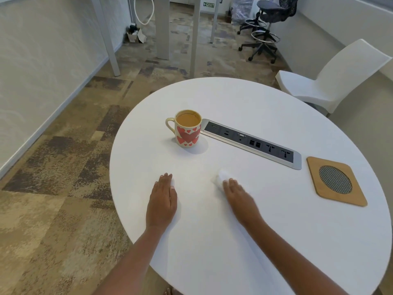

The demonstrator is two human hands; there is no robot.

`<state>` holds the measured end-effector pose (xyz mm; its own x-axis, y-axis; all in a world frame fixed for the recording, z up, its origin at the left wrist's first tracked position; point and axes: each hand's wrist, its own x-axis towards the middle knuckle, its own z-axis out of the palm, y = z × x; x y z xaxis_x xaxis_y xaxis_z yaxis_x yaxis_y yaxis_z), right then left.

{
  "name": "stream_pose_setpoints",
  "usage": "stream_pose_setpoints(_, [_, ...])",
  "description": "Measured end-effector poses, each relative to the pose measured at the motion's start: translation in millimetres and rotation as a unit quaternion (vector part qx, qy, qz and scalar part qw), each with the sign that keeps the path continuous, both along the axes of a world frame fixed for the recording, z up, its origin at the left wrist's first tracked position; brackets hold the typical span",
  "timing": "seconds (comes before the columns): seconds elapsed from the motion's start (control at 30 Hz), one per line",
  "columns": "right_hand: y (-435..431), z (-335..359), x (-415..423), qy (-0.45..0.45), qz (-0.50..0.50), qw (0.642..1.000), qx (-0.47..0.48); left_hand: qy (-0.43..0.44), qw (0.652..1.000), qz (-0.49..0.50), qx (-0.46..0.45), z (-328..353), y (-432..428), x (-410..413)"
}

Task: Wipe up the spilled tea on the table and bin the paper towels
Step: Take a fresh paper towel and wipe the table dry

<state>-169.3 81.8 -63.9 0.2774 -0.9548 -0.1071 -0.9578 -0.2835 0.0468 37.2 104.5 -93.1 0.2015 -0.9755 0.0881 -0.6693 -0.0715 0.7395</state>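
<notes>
Pressing a white towel (221, 177) to the desk (212, 241) under the straight, blurred fingers of the right grip (238, 198), nothing curled round it; laying the left grip (162, 201) flat and wide, palm down, well apart from it. Beyond both, an upright heart-printed mug (188, 134) full of tea (188, 118), just beside 1 end of a socket strip (253, 143). Further right, a wooden pad (314, 173) near the desk's edge; past it, 1 white chair (331, 81).

You have one view: the wide-angle camera on your head. It looks forward and down from the near edge of the round table (244, 99), close enough that your left hand (162, 199) and right hand (240, 199) sit mid-frame; carpet (53, 167) and a white chair (331, 81) fill the edges.
</notes>
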Motion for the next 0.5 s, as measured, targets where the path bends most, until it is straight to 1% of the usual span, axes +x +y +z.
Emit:
stream_pose_setpoints(0.07, [-13.6,3.1,-27.6,-0.054,-0.111,0.991,0.045,-0.010,1.000,-0.003,0.002,0.3,-1.6,0.2])
stream_pose_setpoints(0.13, [-24.6,11.8,-51.0,-0.115,-0.236,0.965,0.022,-0.019,1.000,-0.009,0.004,0.2,-3.0,0.4])
stream_pose_setpoints(0.2, [-31.8,16.6,-65.5,-0.173,-0.318,0.932,-0.017,-0.029,0.999,-0.015,0.008,0.0,-4.3,0.8])
stream_pose_setpoints(0.23, [-35.6,17.3,-68.1,-0.192,-0.340,0.920,-0.021,-0.033,0.999,-0.017,0.009,0.1,-4.8,0.7])
stream_pose_setpoints(0.3, [-44.5,17.9,-63.3,-0.213,-0.354,0.911,-0.010,-0.037,0.999,-0.018,0.009,0.1,-5.5,0.6])
stream_pose_setpoints(0.4, [-57.1,17.7,-36.7,-0.217,-0.347,0.912,0.006,-0.039,0.999,-0.019,0.010,-0.4,-6.0,0.9])
stream_pose_setpoints(0.5, [-67.0,17.0,-5.7,-0.194,-0.333,0.923,0.015,-0.031,0.999,-0.016,0.011,-1.1,-6.5,1.4])
